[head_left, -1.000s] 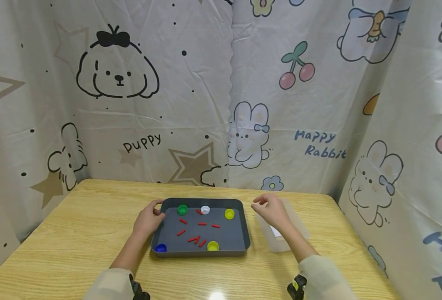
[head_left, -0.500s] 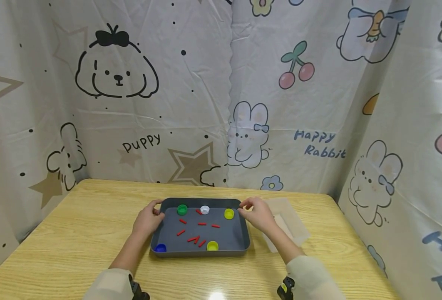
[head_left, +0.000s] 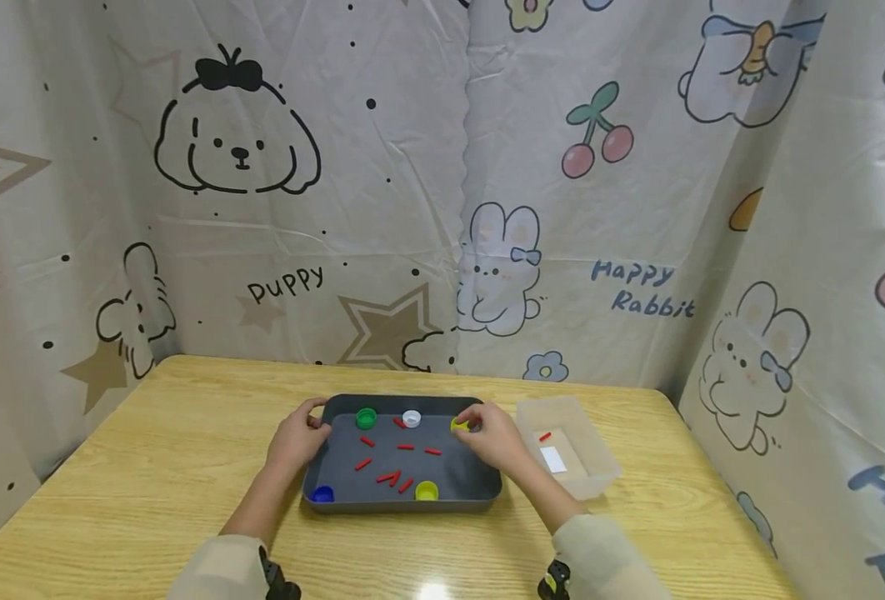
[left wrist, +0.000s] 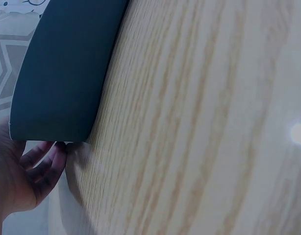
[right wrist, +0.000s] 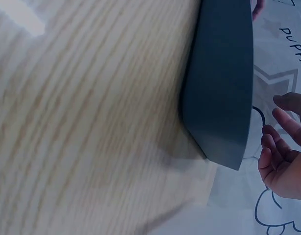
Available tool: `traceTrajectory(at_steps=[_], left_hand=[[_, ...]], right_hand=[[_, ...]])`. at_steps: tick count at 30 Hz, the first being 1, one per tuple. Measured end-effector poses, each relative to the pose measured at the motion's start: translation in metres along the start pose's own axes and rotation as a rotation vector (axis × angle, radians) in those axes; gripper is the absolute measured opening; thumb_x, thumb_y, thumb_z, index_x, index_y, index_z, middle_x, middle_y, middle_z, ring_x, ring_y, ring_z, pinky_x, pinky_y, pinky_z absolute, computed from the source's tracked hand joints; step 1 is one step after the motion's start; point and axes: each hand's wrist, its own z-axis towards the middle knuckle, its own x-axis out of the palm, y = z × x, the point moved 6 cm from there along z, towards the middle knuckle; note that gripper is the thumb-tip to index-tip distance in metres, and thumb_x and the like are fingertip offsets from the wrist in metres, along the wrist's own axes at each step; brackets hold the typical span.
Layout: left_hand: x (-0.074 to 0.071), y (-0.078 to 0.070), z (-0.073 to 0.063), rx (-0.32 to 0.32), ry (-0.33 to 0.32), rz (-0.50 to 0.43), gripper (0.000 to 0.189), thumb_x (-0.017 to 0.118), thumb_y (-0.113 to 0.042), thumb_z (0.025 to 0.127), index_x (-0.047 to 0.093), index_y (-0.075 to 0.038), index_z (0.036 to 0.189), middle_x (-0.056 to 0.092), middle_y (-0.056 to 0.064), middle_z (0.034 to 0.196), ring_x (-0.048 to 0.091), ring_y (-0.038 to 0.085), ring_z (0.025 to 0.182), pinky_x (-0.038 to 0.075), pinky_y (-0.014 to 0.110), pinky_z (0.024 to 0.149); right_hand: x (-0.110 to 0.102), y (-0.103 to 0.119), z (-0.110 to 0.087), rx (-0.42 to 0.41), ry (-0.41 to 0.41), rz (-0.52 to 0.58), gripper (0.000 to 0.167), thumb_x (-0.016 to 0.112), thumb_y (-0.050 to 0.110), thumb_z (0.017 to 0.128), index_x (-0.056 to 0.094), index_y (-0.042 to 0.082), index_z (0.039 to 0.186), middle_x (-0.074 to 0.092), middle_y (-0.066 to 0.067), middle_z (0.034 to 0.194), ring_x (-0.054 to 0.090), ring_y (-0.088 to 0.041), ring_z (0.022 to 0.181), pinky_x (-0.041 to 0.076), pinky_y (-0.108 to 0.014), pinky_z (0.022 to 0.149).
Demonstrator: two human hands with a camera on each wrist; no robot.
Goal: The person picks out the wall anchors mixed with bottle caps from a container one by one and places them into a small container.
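Note:
A dark grey tray (head_left: 442, 467) lies on the table. My left hand (head_left: 295, 437) grips its left side, thumb at the rim and fingers curled against the outer wall, as the left wrist view shows. My right hand (head_left: 497, 437) hovers over the tray's right side, near a yellow bottle cap (head_left: 457, 424) that it partly hides. In the right wrist view its fingers are loosely bent, with thumb and forefinger apart and nothing visible between them. Several short red sticks (head_left: 406, 447) lie scattered in the tray's middle.
Also in the tray are a green cap (head_left: 366, 418), a white cap (head_left: 411, 418), a blue cap (head_left: 322, 494) and another yellow cap (head_left: 427, 491). Right of the tray stands a translucent box (head_left: 600, 467) holding a red stick (head_left: 545, 437) and a white label (head_left: 552, 459).
My right hand has moved left from above the translucent box to over the tray, beside the far yellow cap. The box's inside now shows. My left hand stays on the tray.

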Motion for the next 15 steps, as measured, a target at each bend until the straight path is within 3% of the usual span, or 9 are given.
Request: traceTrajectory(at_steps=[8, 15], left_hand=[[0.0, -0.001, 0.0, 0.005, -0.001, -0.001, 0.051, 0.056, -0.015, 0.084, 0.047, -0.008, 0.133, 0.06, 0.012, 0.094, 0.053, 0.022, 0.077, 0.04, 0.031, 0.063], [0.0, 0.0, 0.001, 0.003, -0.003, -0.004, 0.051, 0.056, -0.015, 0.084, 0.047, -0.008, 0.133, 0.06, 0.012, 0.094, 0.053, 0.022, 0.077, 0.04, 0.031, 0.063]], right_hand=[[0.022, 0.001, -0.003, -0.046, 0.056, -0.055, 0.012, 0.07, 0.018, 0.08, 0.07, 0.011, 0.089, 0.058, -0.005, 0.084, 0.052, -0.015, 0.077, 0.042, -0.029, 0.067], [0.037, 0.002, -0.003, -0.052, 0.081, -0.074, 0.011, 0.069, 0.018, 0.08, 0.071, 0.011, 0.088, 0.059, -0.004, 0.087, 0.055, -0.017, 0.08, 0.044, -0.03, 0.068]])
